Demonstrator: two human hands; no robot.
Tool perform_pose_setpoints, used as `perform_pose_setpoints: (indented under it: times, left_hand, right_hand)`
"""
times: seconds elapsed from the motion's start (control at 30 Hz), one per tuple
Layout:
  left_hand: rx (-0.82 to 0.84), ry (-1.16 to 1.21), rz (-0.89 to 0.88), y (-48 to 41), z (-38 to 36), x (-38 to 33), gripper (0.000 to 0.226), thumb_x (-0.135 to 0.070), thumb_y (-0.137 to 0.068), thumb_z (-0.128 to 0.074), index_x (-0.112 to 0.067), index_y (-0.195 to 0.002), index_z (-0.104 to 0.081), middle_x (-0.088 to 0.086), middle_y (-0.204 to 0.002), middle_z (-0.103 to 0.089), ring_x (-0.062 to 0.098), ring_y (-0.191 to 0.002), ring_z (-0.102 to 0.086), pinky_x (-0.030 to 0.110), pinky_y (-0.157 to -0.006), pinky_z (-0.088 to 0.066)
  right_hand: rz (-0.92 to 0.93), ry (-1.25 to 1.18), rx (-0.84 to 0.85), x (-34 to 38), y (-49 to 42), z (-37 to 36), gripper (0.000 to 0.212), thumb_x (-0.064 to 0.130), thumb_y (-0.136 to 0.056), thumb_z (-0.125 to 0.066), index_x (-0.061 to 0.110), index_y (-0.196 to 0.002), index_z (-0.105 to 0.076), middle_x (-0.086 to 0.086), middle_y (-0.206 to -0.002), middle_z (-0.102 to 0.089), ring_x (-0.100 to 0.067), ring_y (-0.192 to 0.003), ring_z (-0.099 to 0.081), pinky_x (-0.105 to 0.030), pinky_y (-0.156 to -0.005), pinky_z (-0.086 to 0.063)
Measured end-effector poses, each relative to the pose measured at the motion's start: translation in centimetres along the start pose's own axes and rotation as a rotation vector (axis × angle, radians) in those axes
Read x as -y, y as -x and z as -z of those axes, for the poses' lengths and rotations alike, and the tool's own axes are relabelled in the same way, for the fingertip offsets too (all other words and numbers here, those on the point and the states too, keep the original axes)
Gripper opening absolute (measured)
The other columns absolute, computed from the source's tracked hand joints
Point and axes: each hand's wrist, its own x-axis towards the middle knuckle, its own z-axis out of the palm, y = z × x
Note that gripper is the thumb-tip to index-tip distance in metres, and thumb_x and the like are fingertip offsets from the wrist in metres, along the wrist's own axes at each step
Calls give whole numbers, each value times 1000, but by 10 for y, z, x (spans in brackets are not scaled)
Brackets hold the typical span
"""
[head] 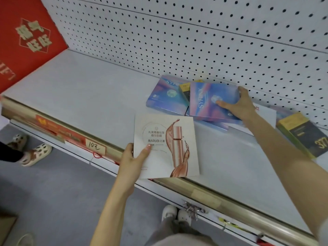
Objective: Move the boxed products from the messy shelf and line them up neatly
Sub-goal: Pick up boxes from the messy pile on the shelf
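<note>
My left hand (132, 161) grips a flat white MARUBI box (168, 144) by its left edge, near the front of the white shelf (79, 89). My right hand (238, 105) is closed on a blue-pink SYRINX box (205, 100), thumb on its face, fingers over its far right edge. That box lies tilted on a loose pile. A second SYRINX box (163, 96) lies flat to its left. A small yellow-black box (184, 88) pokes out between them. Another blue box (218, 125) sits partly hidden underneath.
A larger yellow-black box (301, 135) lies at the right, with a white box (266, 116) behind my right forearm. A red gift box (30, 36) stands at the shelf's left end. Pegboard (195, 32) backs the shelf. Someone's feet in sandals (32, 151) stand at the left.
</note>
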Motion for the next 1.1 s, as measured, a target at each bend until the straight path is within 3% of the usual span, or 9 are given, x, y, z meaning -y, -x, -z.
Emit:
perform_pose_setpoints:
  times: [0.13, 0.3, 0.37, 0.5, 0.6, 0.77, 0.93, 1.03, 1.1]
  left_hand:
    - [8, 19, 12, -1, 0, 0, 15, -20, -88, -65, -16, -102, -59, 0, -97, -73, 13, -84, -71, 25, -67, -57]
    - [1, 21, 29, 0, 2, 5, 16, -22, -88, -66, -17, -102, -60, 0, -100, -73, 16, -89, -71, 33, -76, -57]
    - [-4, 27, 29, 4, 2, 6, 16, -22, -88, -66, -17, -102, -60, 0, -100, -73, 16, -89, -70, 34, -76, -57]
    - [-36, -1, -6, 12, 2, 7, 24, -24, -87, -67, -12, -106, -61, 2, -102, -72, 16, -90, -70, 32, -74, -55]
    - [-28, -3, -30, 21, -3, 5, 25, -25, -86, -67, -14, -108, -61, -1, -101, -72, 15, -89, -70, 29, -69, -54]
    - [64, 36, -10, 51, -42, 15, 19, -25, -86, -66, -18, -103, -62, 0, -100, -72, 20, -91, -69, 36, -75, -54]
    - [266, -4, -7, 110, -123, 30, 30, -29, -82, -67, -16, -109, -62, 3, -101, -74, 27, -96, -69, 46, -85, -54]
    - [332, -54, -55, 160, -181, 47, 25, -31, -83, -68, -22, -106, -62, 2, -102, -73, 30, -94, -69, 57, -85, -53]
    - [347, -61, -85, 197, -217, 62, 25, -30, -83, -68, -23, -106, -62, 3, -103, -72, 29, -93, -68, 56, -85, -53]
  right_hand:
    - [71, -128, -73, 0, 3, 0, 103, 42, -61, -88, 28, -145, -29, -1, -146, -42, -20, -131, -43, -36, -107, -39]
    - [198, -290, -151, -2, 13, 1, 96, 19, -63, -89, 27, -141, -33, -3, -130, -48, -16, -111, -54, -31, -90, -51]
    - [125, -434, -147, -2, 24, 7, 93, 11, -70, -84, 28, -144, -28, -4, -121, -49, -11, -98, -57, -24, -78, -55]
    - [-36, -714, -64, -19, 55, 27, 80, 2, -83, -69, 29, -145, -27, -4, -100, -57, -13, -82, -63, -34, -70, -55]
    - [-38, -800, -105, -52, 90, 53, 61, 0, -85, -65, 28, -133, -39, -1, -105, -58, -14, -82, -61, -31, -63, -50]
    - [-75, -1088, -154, -132, 161, 114, 48, 3, -82, -60, -5, -129, -50, -14, -121, -60, -23, -102, -62, -30, -75, -56]
    - [-104, -1279, -352, -203, 239, 181, 20, 4, -92, -47, 5, -107, -61, -7, -101, -68, -18, -93, -64, -24, -70, -55]
    - [-90, -1318, -387, -248, 285, 230, 24, 5, -92, -47, 3, -112, -59, -10, -106, -67, -20, -95, -65, -26, -74, -56]
    - [-96, -1345, -379, -281, 320, 265, 30, 5, -88, -50, 1, -117, -57, -12, -112, -67, -23, -98, -66, -28, -76, -57]
